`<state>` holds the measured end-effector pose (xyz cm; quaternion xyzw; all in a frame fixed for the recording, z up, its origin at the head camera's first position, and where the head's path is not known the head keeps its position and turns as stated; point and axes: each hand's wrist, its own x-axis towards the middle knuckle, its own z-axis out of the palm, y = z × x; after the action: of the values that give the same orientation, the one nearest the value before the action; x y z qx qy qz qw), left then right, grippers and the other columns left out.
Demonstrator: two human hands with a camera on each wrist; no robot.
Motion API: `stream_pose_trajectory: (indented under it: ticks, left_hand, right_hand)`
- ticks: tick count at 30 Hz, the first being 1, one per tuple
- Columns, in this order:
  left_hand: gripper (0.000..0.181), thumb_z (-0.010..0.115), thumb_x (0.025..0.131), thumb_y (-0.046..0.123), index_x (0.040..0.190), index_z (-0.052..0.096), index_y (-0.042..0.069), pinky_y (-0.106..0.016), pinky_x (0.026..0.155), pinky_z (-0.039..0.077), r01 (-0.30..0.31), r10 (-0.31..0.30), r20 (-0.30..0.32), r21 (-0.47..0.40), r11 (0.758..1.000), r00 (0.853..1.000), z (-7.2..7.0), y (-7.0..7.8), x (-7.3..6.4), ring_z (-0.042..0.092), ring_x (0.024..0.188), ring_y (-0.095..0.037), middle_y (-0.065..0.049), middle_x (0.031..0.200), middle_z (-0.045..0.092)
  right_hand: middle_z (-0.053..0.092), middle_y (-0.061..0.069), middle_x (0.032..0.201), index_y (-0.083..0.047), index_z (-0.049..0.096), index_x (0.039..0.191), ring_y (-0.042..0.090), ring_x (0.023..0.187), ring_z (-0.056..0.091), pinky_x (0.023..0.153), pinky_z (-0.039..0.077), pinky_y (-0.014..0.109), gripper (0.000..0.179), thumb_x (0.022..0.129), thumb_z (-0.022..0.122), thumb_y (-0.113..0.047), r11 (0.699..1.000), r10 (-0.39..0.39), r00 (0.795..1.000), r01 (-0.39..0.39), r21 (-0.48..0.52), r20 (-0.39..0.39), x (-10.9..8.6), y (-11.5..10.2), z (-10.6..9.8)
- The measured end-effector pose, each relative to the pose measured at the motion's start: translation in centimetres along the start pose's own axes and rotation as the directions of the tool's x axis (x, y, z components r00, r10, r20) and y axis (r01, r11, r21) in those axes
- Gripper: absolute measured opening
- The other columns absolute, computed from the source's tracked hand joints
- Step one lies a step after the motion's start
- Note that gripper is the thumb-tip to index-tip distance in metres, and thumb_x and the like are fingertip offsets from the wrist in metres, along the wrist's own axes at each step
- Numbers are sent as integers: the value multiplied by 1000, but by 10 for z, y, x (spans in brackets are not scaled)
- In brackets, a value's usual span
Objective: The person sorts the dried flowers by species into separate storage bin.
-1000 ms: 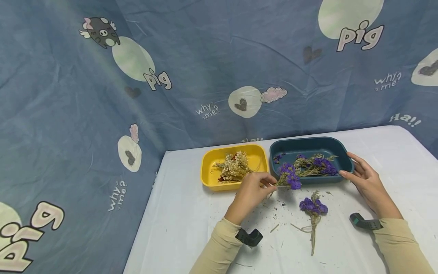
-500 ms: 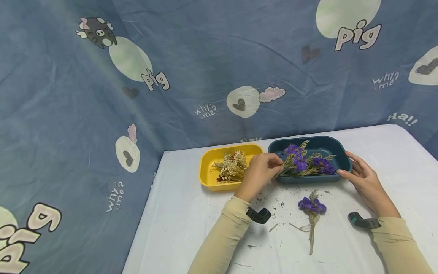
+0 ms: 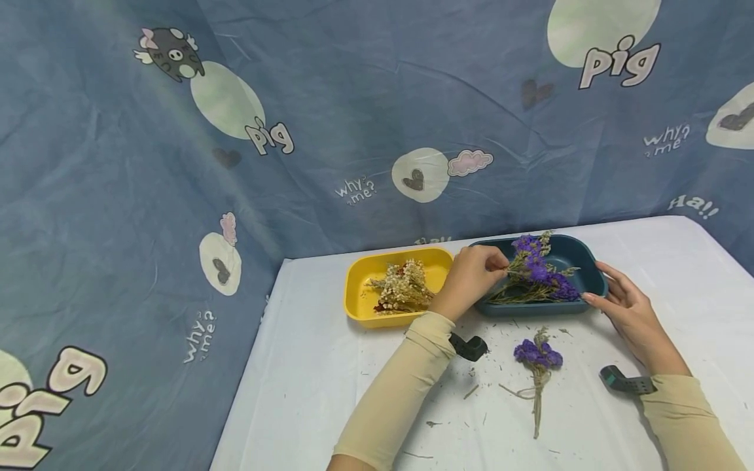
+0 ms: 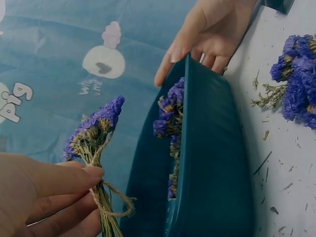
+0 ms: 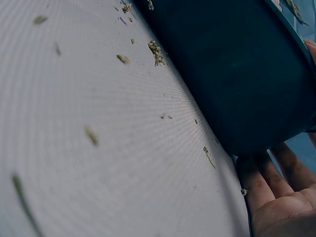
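Observation:
My left hand [image 3: 474,273] pinches the stems of a small bunch of dried purple flowers [image 3: 533,258], just above the left part of a dark blue tray [image 3: 530,310]. In the left wrist view, twine with a loose loop [image 4: 121,207] ties this bunch. Another purple bunch [image 3: 562,288] lies inside the tray, partly hidden by the held one. My right hand [image 3: 630,304] holds the tray's right end, thumb at the near rim and fingers round the outside. On the table in front lies a third tied purple bunch [image 3: 537,356], blossoms away from me.
Left of the blue tray stands a yellow tray [image 3: 365,319] with cream and dark red dried flowers [image 3: 403,288]. Plant crumbs and stem bits [image 3: 471,391] are scattered over the white table [image 3: 318,392]. A printed blue cloth [image 3: 318,98] hangs behind.
My left hand has carried its purple bunch rightward and away from me, from the tray's near left corner to over its inside. The right hand has stayed on the tray's end.

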<state>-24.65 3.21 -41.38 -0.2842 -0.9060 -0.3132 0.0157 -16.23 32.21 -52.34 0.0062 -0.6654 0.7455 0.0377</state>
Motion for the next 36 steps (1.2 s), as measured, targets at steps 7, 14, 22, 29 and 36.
stream_pose_trajectory:
  ticks: [7, 14, 22, 29, 36]
  left_hand:
    - [8, 75, 96, 19, 103, 77, 21, -11, 79, 50, -9, 8, 12, 50, 999, 1000, 12, 3, 12, 64, 79, 5, 10, 96, 78]
    - [7, 74, 96, 17, 103, 76, 20, -9, 74, 52, 17, -18, 28, 24, 1000, 999, 24, -1, 21, 65, 81, 3, 9, 98, 77]
    - [6, 77, 94, 16, 100, 76, 18, -10, 73, 53, 78, -78, 56, 13, 997, 995, 37, -7, 37, 67, 82, -1, 7, 97, 76]
    - [6, 75, 96, 18, 102, 76, 20, -14, 75, 55, 140, -144, 71, 65, 988, 987, 45, -10, 43, 68, 86, -4, 8, 99, 75]
    - [8, 71, 98, 16, 105, 76, 18, -20, 80, 56, 144, -160, 86, 170, 975, 983, 49, -14, 39, 69, 88, -8, 6, 100, 76]
  right_hand:
    - [31, 10, 165, -25, 26, 165, -13, 117, 57, 91, 50, 3, 79, 100, 65, -4, 1000, 8, 1000, -8, 0, 2, 0, 0, 1]
    - [29, 10, 167, -25, 25, 165, -13, 118, 57, 91, 51, 4, 79, 100, 65, -4, 1000, 10, 1000, -10, 6, -1, 1, 0, 0]
    - [33, 11, 162, -23, 27, 165, -12, 118, 59, 92, 51, 4, 79, 99, 66, -2, 1000, -1, 1000, 1, 17, -15, 0, 1, -1]
    - [44, 3, 153, -22, 28, 164, -10, 117, 60, 91, 52, 5, 79, 99, 66, -1, 999, -18, 1000, 18, 28, -12, 0, 1, 0]
    - [50, -13, 140, -21, 30, 164, -9, 117, 61, 92, 53, 6, 77, 98, 66, 1, 998, -32, 999, 32, 54, -4, 0, 4, 1]
